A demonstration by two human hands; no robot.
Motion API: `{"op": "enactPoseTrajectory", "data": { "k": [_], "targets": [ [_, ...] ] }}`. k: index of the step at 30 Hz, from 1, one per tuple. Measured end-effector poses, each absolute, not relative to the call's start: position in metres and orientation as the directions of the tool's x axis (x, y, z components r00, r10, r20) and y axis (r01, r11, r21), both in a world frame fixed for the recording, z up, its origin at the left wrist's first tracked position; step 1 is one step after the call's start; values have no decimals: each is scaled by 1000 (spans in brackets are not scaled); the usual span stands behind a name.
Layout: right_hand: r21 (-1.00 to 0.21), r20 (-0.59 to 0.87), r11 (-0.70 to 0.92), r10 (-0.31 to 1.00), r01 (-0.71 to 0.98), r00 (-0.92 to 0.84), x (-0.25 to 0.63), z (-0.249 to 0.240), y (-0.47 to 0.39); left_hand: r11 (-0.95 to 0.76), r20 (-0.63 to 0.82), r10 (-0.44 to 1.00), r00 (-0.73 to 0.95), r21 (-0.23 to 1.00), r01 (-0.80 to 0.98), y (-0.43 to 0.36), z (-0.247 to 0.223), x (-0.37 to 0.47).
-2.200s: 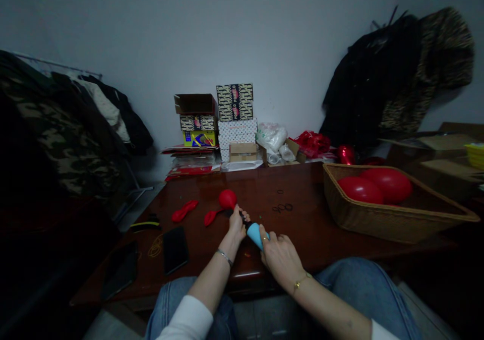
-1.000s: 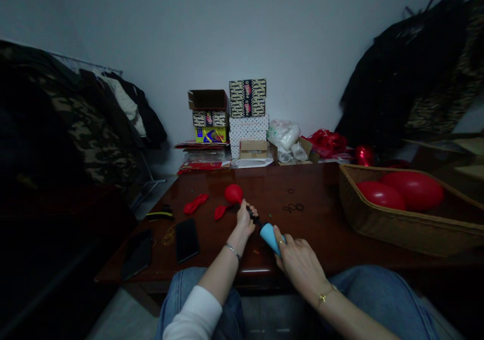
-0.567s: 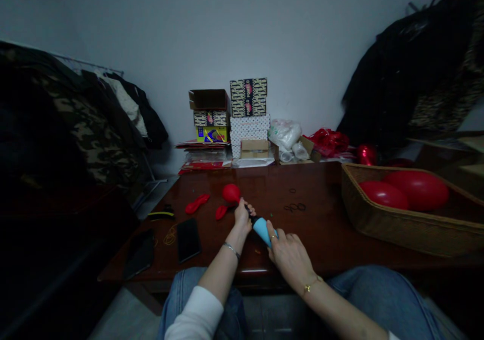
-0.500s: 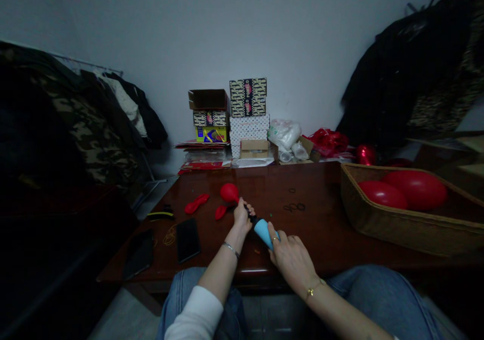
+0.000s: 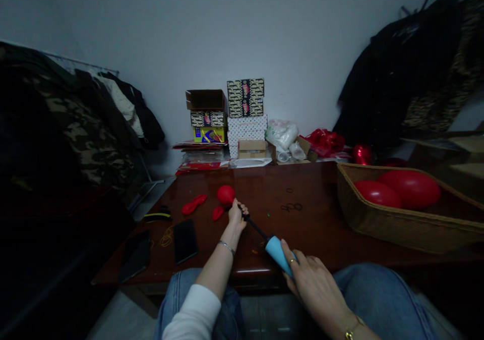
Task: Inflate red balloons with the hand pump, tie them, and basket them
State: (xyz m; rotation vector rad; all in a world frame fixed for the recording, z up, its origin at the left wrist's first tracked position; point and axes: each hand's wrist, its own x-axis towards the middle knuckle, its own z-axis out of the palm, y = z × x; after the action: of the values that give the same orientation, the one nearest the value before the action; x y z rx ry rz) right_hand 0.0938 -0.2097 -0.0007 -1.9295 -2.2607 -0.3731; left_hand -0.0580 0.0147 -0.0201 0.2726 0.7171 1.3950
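A small, partly filled red balloon point(image 5: 226, 194) sits at the front end of a hand pump point(image 5: 278, 252). My left hand point(image 5: 237, 216) is closed around the balloon's neck and the pump's nozzle end, which its fingers partly hide. Wrapped round the pump's light blue body is my right hand point(image 5: 312, 279). A thin black rod shows between the body and my left hand. Two limp balloons lie near my left hand: one red balloon point(image 5: 218, 213) just below the filled one, another red balloon point(image 5: 194, 205) farther left.
On the right, a wicker basket point(image 5: 393, 231) holds large red balloons. Dark rings point(image 5: 292, 207) lie mid-table. Toward the left are a black tablet-like slab point(image 5: 185, 241), yellowish bands point(image 5: 167, 236) and a black-and-yellow object point(image 5: 158, 216). Boxes point(image 5: 247, 130) stand at the back.
My right hand has drawn the pump's blue body back, down and to the right, exposing a long stretch of black rod. The left hand keeps its grip; the whole view has shifted slightly.
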Motion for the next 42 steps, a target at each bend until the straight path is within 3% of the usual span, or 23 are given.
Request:
{"op": "enactPoseTrajectory", "data": {
  "k": [16, 33, 42],
  "targets": [
    [116, 246, 52, 966, 992, -80, 71, 30, -159, 257, -327, 944, 47, 638, -726, 2, -6, -9],
    [45, 377, 137, 915, 990, -144, 108, 12, -219, 174, -262, 965, 0, 642, -746, 18, 18, -29],
    [56, 314, 107, 942, 993, -119, 100, 29, -212, 192, -260, 965, 22, 650, -735, 13, 17, -21]
  ]
}}
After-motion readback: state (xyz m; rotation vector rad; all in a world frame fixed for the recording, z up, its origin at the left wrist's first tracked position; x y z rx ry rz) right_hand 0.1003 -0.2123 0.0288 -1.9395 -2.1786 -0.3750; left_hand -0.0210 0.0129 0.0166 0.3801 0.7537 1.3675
